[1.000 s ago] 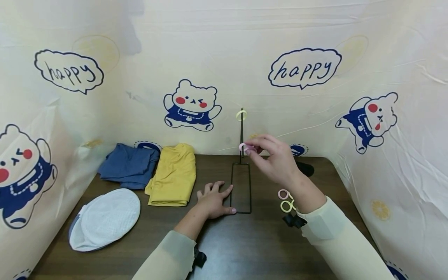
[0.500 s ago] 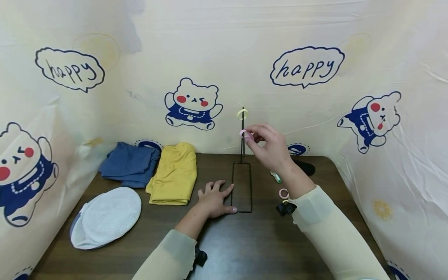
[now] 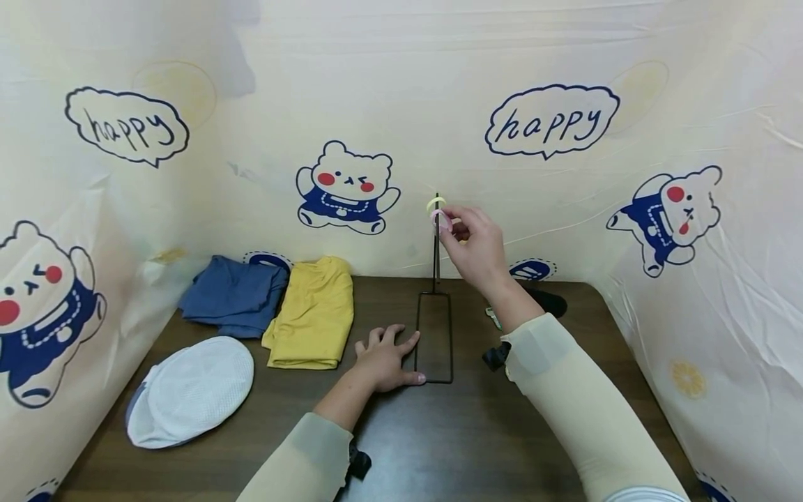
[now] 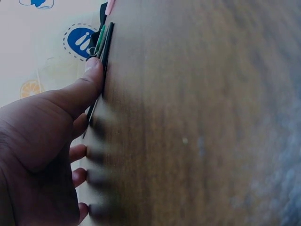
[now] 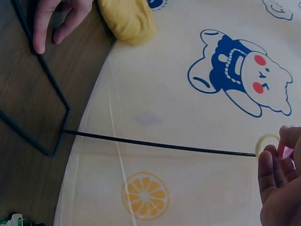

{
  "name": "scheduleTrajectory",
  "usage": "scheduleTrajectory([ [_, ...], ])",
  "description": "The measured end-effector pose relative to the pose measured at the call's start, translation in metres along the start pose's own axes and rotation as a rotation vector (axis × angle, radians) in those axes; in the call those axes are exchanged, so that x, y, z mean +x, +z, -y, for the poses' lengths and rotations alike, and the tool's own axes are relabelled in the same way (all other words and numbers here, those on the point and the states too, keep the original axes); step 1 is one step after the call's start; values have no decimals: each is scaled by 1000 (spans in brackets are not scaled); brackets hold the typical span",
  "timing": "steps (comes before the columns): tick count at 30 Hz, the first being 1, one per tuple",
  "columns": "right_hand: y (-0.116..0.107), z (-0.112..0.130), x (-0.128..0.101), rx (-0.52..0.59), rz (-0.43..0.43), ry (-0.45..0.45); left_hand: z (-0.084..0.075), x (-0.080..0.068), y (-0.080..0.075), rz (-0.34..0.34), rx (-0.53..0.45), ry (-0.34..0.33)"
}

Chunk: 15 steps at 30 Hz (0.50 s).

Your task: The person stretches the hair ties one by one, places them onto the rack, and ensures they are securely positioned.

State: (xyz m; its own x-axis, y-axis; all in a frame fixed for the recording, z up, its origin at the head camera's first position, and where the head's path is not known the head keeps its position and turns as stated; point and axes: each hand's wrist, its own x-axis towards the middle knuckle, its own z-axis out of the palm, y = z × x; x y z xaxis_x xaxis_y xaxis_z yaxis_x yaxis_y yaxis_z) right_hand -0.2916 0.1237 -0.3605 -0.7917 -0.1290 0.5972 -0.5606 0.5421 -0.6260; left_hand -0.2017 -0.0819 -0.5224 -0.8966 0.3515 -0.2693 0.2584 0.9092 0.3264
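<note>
the right hand pinches a pink ring at the rod's top, just under the yellow ring at 12 o'clock — keep it level over the tip while the left hand, fingers spread flat, steadies the base — no tilting.

I'm over a dark wooden table: blue folded cloth beside yellow folded cloth, a white mesh cap nearer me, and the black wire stand's base flat at center.
</note>
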Motion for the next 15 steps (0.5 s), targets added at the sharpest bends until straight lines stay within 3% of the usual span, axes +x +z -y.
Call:
scheduleTrajectory([
  [6,10,-4,9,18,-36,27,-1,-1,1,-7,6,-3],
  [15,11,-8,4,78,-10,74,0,1,2,-15,15,-3],
])
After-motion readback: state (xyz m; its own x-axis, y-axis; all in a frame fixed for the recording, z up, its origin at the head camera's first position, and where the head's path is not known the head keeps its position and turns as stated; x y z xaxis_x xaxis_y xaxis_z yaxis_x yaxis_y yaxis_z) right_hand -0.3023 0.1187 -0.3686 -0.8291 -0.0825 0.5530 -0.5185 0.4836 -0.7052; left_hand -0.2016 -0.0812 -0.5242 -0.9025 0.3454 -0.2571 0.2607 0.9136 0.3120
